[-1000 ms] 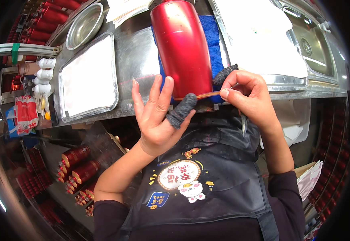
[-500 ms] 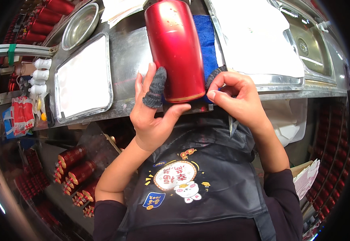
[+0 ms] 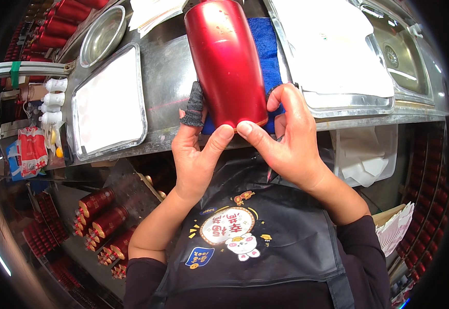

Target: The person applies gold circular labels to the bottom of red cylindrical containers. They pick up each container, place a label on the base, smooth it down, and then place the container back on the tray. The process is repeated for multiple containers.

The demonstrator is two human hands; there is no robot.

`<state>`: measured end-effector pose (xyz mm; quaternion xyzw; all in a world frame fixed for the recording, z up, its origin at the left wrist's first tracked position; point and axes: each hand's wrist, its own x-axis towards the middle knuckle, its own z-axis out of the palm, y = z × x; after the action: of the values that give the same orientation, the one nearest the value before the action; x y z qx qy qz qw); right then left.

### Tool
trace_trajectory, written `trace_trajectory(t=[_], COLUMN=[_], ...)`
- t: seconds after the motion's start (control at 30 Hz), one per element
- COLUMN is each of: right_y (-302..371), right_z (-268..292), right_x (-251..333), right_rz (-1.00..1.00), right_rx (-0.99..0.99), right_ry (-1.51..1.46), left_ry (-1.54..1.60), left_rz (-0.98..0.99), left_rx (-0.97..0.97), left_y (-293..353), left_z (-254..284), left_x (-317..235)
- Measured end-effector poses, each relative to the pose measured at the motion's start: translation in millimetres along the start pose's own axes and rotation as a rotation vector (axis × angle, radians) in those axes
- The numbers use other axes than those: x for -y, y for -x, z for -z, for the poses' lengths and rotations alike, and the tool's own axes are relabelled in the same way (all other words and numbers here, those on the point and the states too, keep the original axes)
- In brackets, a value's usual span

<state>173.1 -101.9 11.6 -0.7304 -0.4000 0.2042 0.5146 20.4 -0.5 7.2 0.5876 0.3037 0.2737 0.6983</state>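
Metal worktop (image 3: pixel 162 72) carrying red bottle (image 3: pixel 227 67), base lying at near edge; blue cloth (image 3: pixel 267 51) showing beneath. Your left grip (image 3: pixel 189 157) and right grip (image 3: pixel 292 147) are holding base end from both sides, loosely curled, thumbs pressing rim. Knit sleeve (image 3: pixel 193 109) covering left finger. Slim tool (image 3: pixel 271 175) jutting below right palm.

Workshop, as I log it remotely: metal bench (image 3: pixel 165 64), beyond left hand (image 3: pixel 189 157); red bottles (image 3: pixel 108 222), massed left of that hand; sink (image 3: pixel 407 64), beyond right hand (image 3: pixel 292 147).
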Motion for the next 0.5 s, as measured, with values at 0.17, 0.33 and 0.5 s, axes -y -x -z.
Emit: trace_trajectory(t=[0.17, 0.33, 0.5], right_y=[0, 1, 4], right_z=[4, 10, 8], right_x=[-1, -4, -9], right_rz=[-0.013, -0.124, -0.202], right_rx=[0.015, 0.074, 0.115], right_ry=[-0.101, -0.199, -0.451], left_ry=[-0.026, -0.138, -0.03], left_rz=[-0.011, -0.05, -0.053], left_rx=[-0.053, -0.044, -0.139], left_y=[0, -2, 2], left_z=[-8, -11, -3], left_x=[-6, -10, -16])
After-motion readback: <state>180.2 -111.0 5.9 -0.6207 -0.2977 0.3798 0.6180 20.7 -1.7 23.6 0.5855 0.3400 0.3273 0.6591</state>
